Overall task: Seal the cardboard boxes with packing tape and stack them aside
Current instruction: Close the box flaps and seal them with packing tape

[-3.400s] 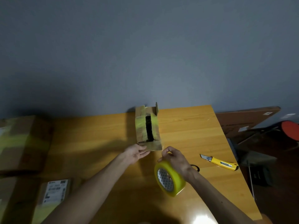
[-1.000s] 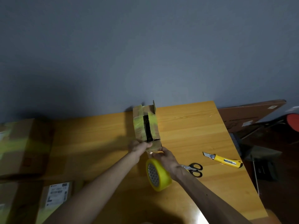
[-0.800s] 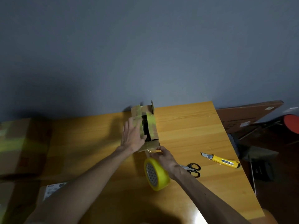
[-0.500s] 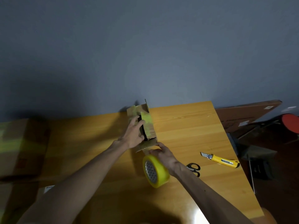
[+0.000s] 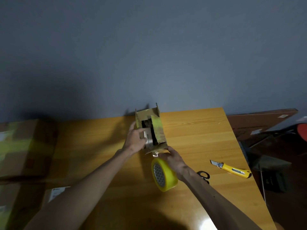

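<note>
**Sealing of a small box, early stage.** The small cardboard box stands on the desk, just beyond our two grips. Our left grip curls round the box's left flap. Our right grip holds the yellow tape roll, which hangs just beneath it, and appears to press the free tape end to the box's near edge.

A dark gap shows between the flaps, so we judge this box unsealed, with no strip yet drawn across. Well left of the left grip lie larger boxes bearing yellow tape, apparently finished. Right of the right grip lie scissors and a utility knife. Closing, taping, cutting and stacking remain.
</note>
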